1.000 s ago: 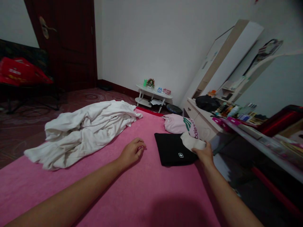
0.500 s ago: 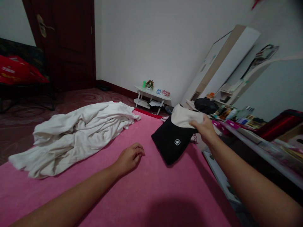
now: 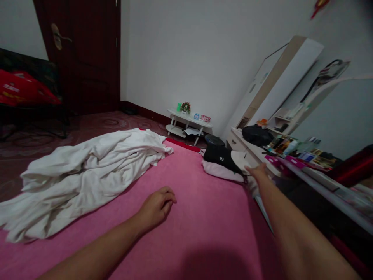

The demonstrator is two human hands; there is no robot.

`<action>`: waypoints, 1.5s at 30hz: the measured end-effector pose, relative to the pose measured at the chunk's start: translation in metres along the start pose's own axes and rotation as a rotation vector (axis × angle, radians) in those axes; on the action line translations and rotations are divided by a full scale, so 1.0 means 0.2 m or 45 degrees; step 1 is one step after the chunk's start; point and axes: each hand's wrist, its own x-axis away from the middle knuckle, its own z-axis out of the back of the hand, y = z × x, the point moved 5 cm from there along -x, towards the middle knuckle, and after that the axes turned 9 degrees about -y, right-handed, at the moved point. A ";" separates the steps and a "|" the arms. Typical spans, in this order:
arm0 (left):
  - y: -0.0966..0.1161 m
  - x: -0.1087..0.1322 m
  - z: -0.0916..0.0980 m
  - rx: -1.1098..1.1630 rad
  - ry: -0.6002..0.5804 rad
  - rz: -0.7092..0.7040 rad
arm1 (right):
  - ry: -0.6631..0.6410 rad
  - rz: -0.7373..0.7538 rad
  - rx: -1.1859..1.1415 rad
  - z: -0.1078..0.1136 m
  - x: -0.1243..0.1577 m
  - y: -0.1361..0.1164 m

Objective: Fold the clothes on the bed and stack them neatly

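Note:
A folded black and cream garment [image 3: 217,154] with a small white logo lies on top of a folded pale pink cloth [image 3: 223,171] at the bed's far right edge. My right hand [image 3: 257,173] reaches out to the garment's cream end, its fingers closed at that edge. On the pink bedcover [image 3: 192,217] rests my left hand [image 3: 159,205], empty, with its fingers loosely bent and relaxed. A large rumpled white cloth [image 3: 96,171] is spread over the left part of the bed.
Close along the right side stands a white dresser [image 3: 237,142] carrying a black bag [image 3: 257,135] and several bottles. Beyond the bed's far end is a small white table [image 3: 190,118]. A red bag [image 3: 26,90] sits at the far left, near a dark door [image 3: 84,58].
My right hand has moved the black and cream garment away from me and down onto the pale pink cloth. My left hand has stayed nearly in place; the view has shifted slightly.

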 end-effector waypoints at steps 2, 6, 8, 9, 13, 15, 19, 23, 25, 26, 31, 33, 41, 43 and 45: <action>0.01 0.00 0.00 -0.024 -0.005 0.005 | 0.038 -0.020 0.147 -0.08 0.07 0.11; 0.01 0.00 -0.02 -0.102 -0.021 0.015 | 0.109 0.278 0.483 -0.25 0.16 0.05; 0.01 0.00 -0.02 -0.132 -0.023 0.017 | 0.191 0.493 0.784 -0.33 0.20 -0.07; 0.01 0.00 -0.03 -0.140 -0.023 0.016 | 0.206 0.575 0.915 -0.37 0.21 -0.13; 0.02 0.00 -0.02 -0.134 -0.015 0.014 | -0.022 0.747 1.204 -0.55 0.23 -0.27; 0.02 0.00 -0.02 -0.127 -0.008 0.018 | -0.113 0.770 1.250 -0.63 0.24 -0.30; 0.02 0.00 -0.02 -0.123 -0.008 0.029 | -0.147 0.734 1.255 -0.72 0.24 -0.32; 0.01 0.00 -0.02 -0.124 -0.016 0.051 | -0.157 0.695 1.271 -0.77 0.18 -0.33; 0.01 0.00 -0.02 -0.120 -0.016 0.060 | -0.175 0.686 1.276 -0.77 0.14 -0.34; 0.01 0.00 -0.02 -0.116 -0.016 0.061 | -0.193 0.688 1.277 -0.77 0.11 -0.34; 0.01 0.00 -0.01 -0.097 -0.014 0.046 | -0.249 0.748 1.248 -0.66 0.01 -0.28; 0.01 0.00 -0.01 -0.097 -0.014 0.035 | -0.199 0.763 1.207 -0.59 -0.01 -0.23; 0.00 -0.01 -0.02 -0.104 -0.026 0.041 | -0.290 0.847 1.021 -0.66 0.15 -0.04; 0.01 0.00 -0.02 -0.106 -0.029 0.028 | -0.233 0.796 1.030 -0.71 0.24 -0.02; 0.01 0.00 -0.02 -0.106 -0.022 0.018 | -0.162 0.743 1.041 -0.75 0.33 0.00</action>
